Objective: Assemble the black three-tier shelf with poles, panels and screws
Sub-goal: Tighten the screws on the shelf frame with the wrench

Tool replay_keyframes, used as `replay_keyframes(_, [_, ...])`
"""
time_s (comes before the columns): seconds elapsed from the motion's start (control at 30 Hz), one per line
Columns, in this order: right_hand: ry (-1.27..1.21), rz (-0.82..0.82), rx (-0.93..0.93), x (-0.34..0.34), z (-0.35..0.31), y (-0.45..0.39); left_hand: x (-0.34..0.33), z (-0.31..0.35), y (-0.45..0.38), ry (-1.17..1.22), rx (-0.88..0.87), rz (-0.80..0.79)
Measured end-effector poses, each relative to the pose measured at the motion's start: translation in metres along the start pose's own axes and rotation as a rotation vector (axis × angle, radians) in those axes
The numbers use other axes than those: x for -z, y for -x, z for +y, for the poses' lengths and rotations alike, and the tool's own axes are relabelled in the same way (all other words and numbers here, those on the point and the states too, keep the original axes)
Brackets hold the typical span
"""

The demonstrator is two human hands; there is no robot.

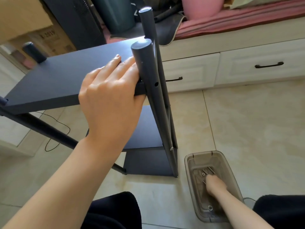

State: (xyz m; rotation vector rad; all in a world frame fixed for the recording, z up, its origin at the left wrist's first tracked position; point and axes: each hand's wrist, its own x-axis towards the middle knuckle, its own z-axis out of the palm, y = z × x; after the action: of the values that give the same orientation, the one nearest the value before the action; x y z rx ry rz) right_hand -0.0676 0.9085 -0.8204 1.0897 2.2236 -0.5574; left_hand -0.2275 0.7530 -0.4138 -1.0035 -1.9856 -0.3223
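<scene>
The black shelf stands on the tiled floor, with its top panel (66, 75), middle panel (148, 129) and bottom panel (148, 162) between the poles. My left hand (109, 100) lies on the top panel's right end beside the near right pole (148, 76). Its fingers are flat on top and its thumb is tucked under the edge. A bare screw hole shows in that pole, level with the panel. My right hand (214, 185) reaches down into a clear plastic bin (188, 171), fingertips at the long screws (208, 171). Its fingers are hidden from me.
White drawers (264, 66) with black handles run along the right, under a pink cushion. A cardboard box (21, 19) and dark cases stand behind the shelf. A thin black cable (54, 129) lies on the floor at left. My knees (115, 212) are at the bottom.
</scene>
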Motion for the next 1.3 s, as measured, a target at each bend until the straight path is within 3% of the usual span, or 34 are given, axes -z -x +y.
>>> replay_keyframes(0.27, [-0.077, -0.028, 0.052, 0.034, -0.017, -0.029, 0.001, 0.001, 0.000, 0.008, -0.009, 0.006])
replay_keyframes(0.57, [-0.131, 0.068, 0.045, 0.073, -0.023, -0.040, -0.002, 0.003, 0.000, -0.012, -0.002, 0.040])
replay_keyframes(0.77, [0.092, -0.076, 0.176, 0.124, -0.045, -0.022, 0.002, 0.003, -0.003, 0.030, 0.001, 0.013])
replay_keyframes(0.97, [-0.007, 0.004, 0.386, 0.222, -0.067, 0.038, 0.011, 0.001, -0.004, 0.122, 0.044, -0.083])
replay_keyframes(1.13, [-0.019, 0.080, 0.572, 0.276, -0.077, 0.115, 0.025, -0.004, -0.004, 0.292, 0.090, -0.256])
replay_keyframes(1.23, [-0.228, 0.142, 0.644, 0.294, -0.075, 0.163, 0.036, -0.006, -0.001, 0.368, 0.105, -0.291])
replay_keyframes(1.3, [-0.411, 0.177, 0.693, 0.302, -0.071, 0.192, 0.042, -0.004, 0.003, 0.419, 0.132, -0.228])
